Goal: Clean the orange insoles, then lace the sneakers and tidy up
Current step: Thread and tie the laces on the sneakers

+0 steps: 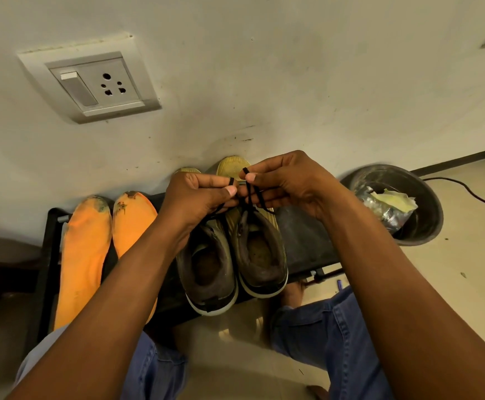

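Two worn olive sneakers stand side by side on a low black stand (304, 241), toes toward the wall: the left sneaker (206, 269) and the right sneaker (261, 252). A black lace (248, 203) rises from the right sneaker. My left hand (198, 197) pinches one end of it and my right hand (287, 183) pinches the other, both just above the shoe's tongue. Two orange insoles (84, 255), dirty at the toe ends, lie on the stand to the left; the second insole (131, 223) is partly hidden by my left forearm.
A black bucket (425, 226) with crumpled wrappers sits on the floor at the right, a black cable (466, 192) running behind it. The wall carries a switch socket (91, 85). My knees in blue jeans (322, 336) are close to the stand's front edge.
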